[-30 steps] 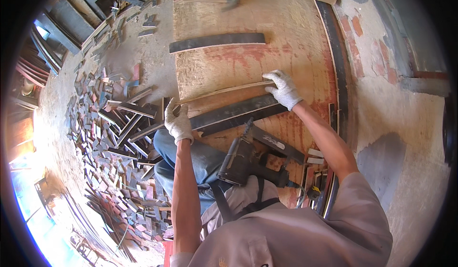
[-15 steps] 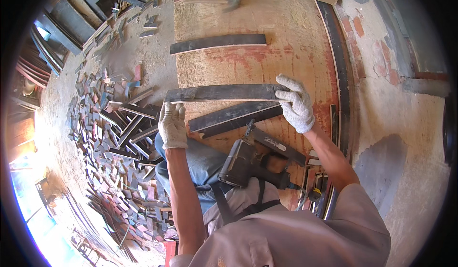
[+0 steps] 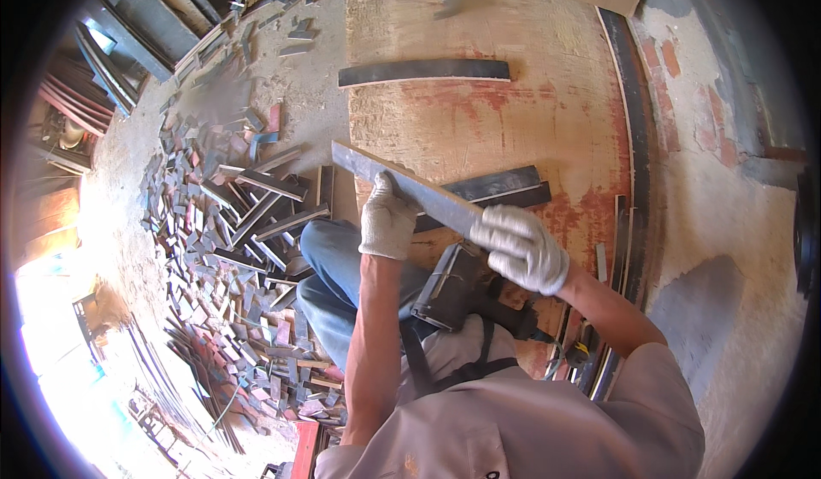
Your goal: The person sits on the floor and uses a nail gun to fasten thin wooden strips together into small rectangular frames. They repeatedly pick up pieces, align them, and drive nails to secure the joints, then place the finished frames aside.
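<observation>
The left hand (image 3: 387, 221) and right hand (image 3: 520, 248), both gloved, hold a strip (image 3: 432, 200) slanting from 10 to 4 o'clock. From the view's centre, a nail gun (image 3: 449, 289) sits at 5 o'clock, offcuts (image 3: 227, 261) heap around 8 to 9, another dark strip (image 3: 423, 72) lies at 12 on the board (image 3: 428, 128).

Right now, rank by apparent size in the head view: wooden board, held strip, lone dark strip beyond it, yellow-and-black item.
1. Wooden board
2. Held strip and lone dark strip: too alike to rank; the former is nearer, partly covered.
3. Yellow-and-black item
</observation>
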### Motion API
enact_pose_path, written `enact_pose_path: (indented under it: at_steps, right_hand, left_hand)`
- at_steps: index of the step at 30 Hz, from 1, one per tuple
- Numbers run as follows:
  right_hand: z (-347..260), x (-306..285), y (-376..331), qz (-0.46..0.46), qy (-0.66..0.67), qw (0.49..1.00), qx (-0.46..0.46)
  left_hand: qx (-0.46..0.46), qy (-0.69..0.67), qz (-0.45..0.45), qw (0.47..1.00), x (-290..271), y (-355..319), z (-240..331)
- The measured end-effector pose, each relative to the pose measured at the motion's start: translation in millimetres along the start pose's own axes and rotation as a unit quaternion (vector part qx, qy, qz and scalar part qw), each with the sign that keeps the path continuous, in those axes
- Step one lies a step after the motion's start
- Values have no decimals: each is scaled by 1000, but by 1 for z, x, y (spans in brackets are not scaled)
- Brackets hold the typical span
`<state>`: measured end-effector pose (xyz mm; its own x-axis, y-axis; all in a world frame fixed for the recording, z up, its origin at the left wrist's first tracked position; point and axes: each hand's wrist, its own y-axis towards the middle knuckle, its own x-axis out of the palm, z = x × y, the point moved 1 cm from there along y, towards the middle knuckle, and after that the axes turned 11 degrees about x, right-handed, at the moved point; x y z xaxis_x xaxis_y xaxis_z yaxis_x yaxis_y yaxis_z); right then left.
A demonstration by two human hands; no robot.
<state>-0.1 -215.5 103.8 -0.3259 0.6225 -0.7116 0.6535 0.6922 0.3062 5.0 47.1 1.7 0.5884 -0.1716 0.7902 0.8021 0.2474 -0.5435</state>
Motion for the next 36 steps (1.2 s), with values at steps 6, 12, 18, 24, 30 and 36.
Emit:
enact_pose_path:
  at_steps: [6,12,18,24,30,36]
  right_hand:
    - [-52,-1,4,-94,-21,989,-111]
    - [-47,11,-1,-82,17,992,-98]
    - [-54,16,-8,-82,33,993,-80]
    - [-62,14,0,-69,58,995,-42]
    - [-52,-2,21,-78,220,965,123]
    - [-11,-9,72,110,245,916,299]
  left_hand:
    - [-79,-180,-142,970,13,-10,3]
    - [-51,-210,-143,966,24,-16,10]
    - [-57,-199,-157,966,35,-20,7]
    - [-152,-250,-236,927,49,-28,16]
    - [-225,-246,-273,902,67,-30,34]
    - [-300,-154,-297,894,61,-41,14]
